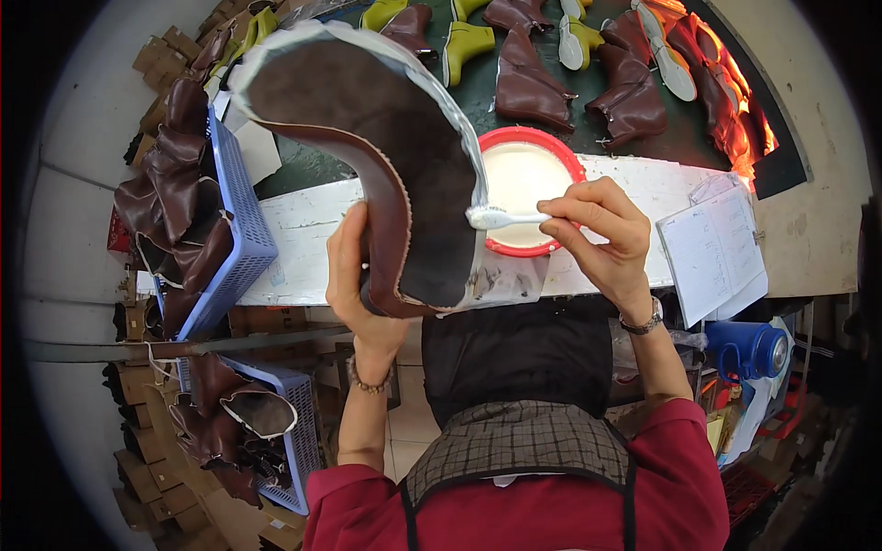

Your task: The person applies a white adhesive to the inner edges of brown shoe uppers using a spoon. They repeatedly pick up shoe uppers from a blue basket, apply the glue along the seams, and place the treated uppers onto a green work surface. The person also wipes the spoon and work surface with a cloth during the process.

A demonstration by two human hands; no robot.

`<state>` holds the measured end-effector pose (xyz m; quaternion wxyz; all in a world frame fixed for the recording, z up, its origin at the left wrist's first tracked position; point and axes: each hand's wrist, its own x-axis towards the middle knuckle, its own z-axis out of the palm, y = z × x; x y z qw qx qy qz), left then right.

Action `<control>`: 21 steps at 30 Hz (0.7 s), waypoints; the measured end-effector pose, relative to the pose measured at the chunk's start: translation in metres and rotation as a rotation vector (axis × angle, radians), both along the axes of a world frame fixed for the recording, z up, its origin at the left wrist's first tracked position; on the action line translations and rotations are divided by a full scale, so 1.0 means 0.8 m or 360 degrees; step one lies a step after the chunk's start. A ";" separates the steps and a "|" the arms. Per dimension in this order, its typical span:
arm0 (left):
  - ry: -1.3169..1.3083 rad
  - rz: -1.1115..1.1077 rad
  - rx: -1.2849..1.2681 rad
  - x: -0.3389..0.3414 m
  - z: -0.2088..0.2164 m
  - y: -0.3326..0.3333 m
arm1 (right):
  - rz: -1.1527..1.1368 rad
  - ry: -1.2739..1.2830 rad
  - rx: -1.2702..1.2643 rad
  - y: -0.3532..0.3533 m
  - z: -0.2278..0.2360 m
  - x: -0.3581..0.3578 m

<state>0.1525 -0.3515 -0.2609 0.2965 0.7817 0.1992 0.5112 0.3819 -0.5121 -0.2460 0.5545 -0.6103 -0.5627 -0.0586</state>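
Note:
My left hand [356,280] grips a brown leather boot upper [413,174] by its lower left side, holding it up over the work surface. Its dark lining side faces me, and a whitish coating runs along the far and right edge. Between thumb and fingers, my right hand [602,234] pinches a white toothbrush-like brush [514,219]. The brush head, smeared white, meets the right edge of the upper. Just behind it sits a red-rimmed bowl [528,135] of creamy white liquid, partly covered by my right fingers and the brush.
Brown boot uppers [533,83] and yellow-green boot forms [466,50] lie on the dark green table [308,163]. Blue baskets [241,220] with brown uppers stand at left. An open notebook [712,243] and a blue jug [740,349] are at right.

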 end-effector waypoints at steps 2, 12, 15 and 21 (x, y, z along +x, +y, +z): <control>-0.0105 0.0029 0.0004 0.007 -0.019 0.011 | 0.0017 -0.0042 -0.0037 -0.006 0.002 -0.006; -0.0374 0.0031 0.0353 0.036 -0.044 0.059 | 0.0187 0.0204 -0.0179 -0.024 0.013 -0.036; -0.0238 0.0128 0.0673 0.043 -0.024 0.061 | 0.0260 0.0389 -0.0236 -0.025 0.020 -0.042; -0.0203 -0.0081 -0.0023 0.005 -0.020 0.061 | -0.0206 0.0442 -0.0420 -0.029 0.017 0.003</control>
